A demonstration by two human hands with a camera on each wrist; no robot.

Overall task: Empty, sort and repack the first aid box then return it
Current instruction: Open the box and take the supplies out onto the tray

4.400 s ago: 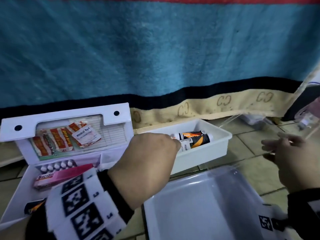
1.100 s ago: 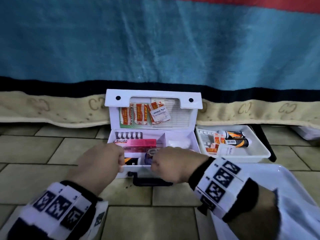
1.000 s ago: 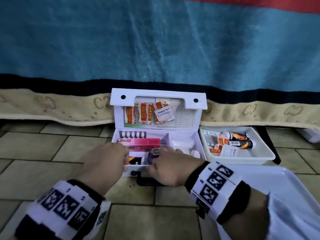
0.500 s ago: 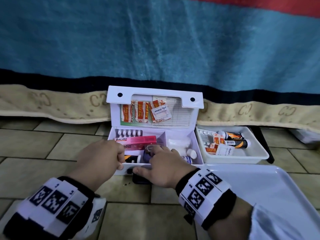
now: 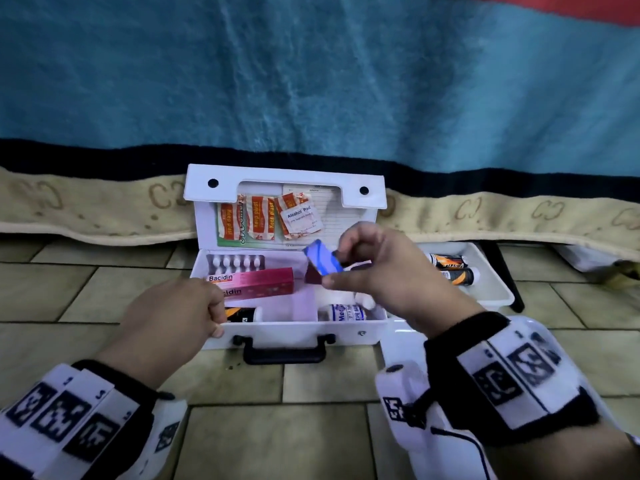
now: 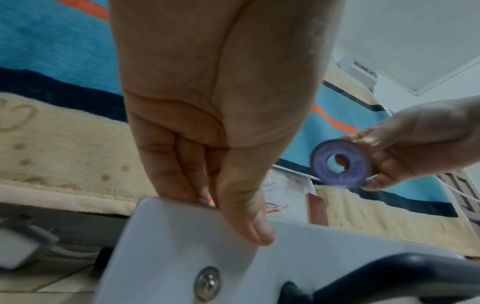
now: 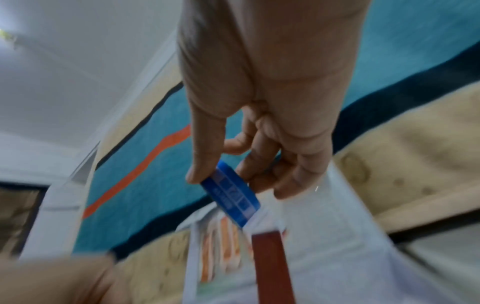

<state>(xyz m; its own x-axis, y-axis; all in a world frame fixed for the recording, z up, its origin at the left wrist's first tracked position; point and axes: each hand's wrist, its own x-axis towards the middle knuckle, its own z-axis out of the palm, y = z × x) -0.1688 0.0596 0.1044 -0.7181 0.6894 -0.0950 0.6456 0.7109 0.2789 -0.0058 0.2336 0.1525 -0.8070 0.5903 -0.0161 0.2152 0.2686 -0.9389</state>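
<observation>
The white first aid box [image 5: 298, 332] lies open on the tiled floor, its lid propped up with plaster packets and an alcohol pad tucked inside. My left hand [image 5: 180, 317] grips the box's front left rim [image 6: 182, 236], thumb on the outside. My right hand [image 5: 377, 275] holds a blue tape roll [image 5: 322, 262] [image 6: 340, 163] [image 7: 231, 195] above the box, pinched between thumb and fingers. In the box lie a pink Bacidin carton [image 5: 256, 284], a pill blister [image 5: 235, 263], a dark tube [image 5: 242, 314] and a small white bottle [image 5: 344, 312].
A small white tray [image 5: 495, 289] right of the box holds two orange-black tubes [image 5: 450, 268]. A larger white tray [image 5: 405, 336] lies at the near right under my right arm. A blue blanket with a beige border hangs behind the box. The black handle [image 5: 284, 353] faces me.
My right hand has come up out of the box with the blue tape roll. My left hand stays on the front left rim.
</observation>
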